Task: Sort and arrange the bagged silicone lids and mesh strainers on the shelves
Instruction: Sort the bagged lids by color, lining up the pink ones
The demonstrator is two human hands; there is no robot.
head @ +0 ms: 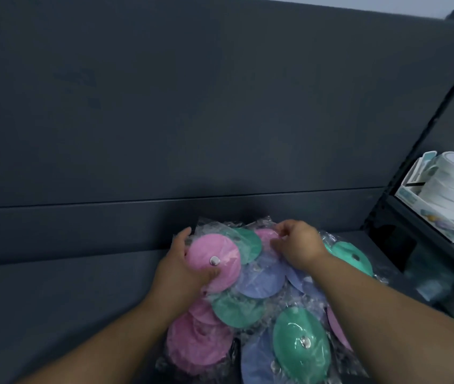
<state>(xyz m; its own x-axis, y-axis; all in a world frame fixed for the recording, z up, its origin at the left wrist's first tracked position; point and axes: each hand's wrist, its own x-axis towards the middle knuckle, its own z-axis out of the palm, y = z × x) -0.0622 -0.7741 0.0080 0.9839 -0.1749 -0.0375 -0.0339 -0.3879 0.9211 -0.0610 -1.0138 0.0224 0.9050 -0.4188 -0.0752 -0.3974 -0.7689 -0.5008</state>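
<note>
Here, in the head view, a pile of bagged silicone lids [299, 345] lies on the dark shelf [68, 300], pink, green and lilac discs overlapping in crinkled clear bags. I see no mesh strainers.

The left hand [181, 273] grips 1 pink lid [206, 248] at the pile's far left. Its thumb presses the lower face just below the metal stud, and its fingers curl round the far edge, so the disc tilts up toward the camera.

The right hand [300, 248] sits at the rear of the pile with its fingertips drawn together. They seem to pinch the bag of a smaller-looking pink lid [266, 234], which pokes out just left of them, behind a green one.

A lilac lid [261, 281] lies between the 2 wrists, nearer the right hand.

The discs are round, so no long axis matters; likely the pinks get gathered leftward.

A carton of stacked white rolls [453, 189] stands on the neighbouring shelf, well apart.
</note>
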